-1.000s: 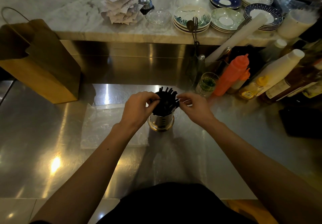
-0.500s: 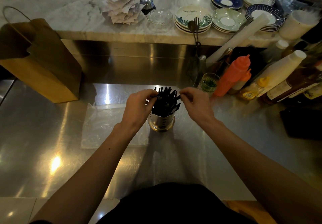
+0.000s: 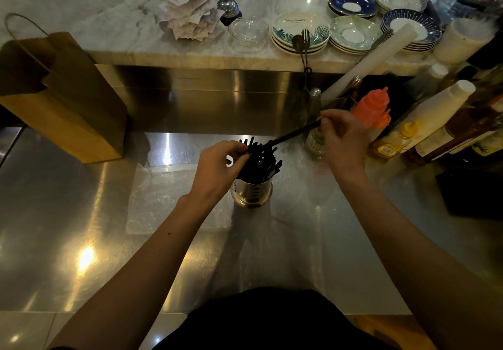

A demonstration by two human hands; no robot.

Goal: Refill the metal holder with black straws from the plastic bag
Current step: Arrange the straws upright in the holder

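Observation:
The metal holder (image 3: 251,192) stands upright on the steel counter, packed with a bunch of black straws (image 3: 258,159). My left hand (image 3: 217,167) grips the straw tops on the bunch's left side. My right hand (image 3: 343,139) is up and to the right of the holder and pinches one end of a single black straw (image 3: 294,134); its other end slants down into the bunch. The clear plastic bag (image 3: 163,197) lies flat on the counter, left of the holder and partly under my left forearm.
A brown paper bag (image 3: 62,99) stands at the left. Sauce bottles, among them an orange squeeze bottle (image 3: 371,107), crowd the right, with a small glass (image 3: 315,143) behind my right hand. Stacked plates (image 3: 299,32), a bell and paper slips sit on the marble ledge behind.
My right hand has moved up and to the right, away from the holder, drawing one straw out at a slant. My left hand stays at the straw tops.

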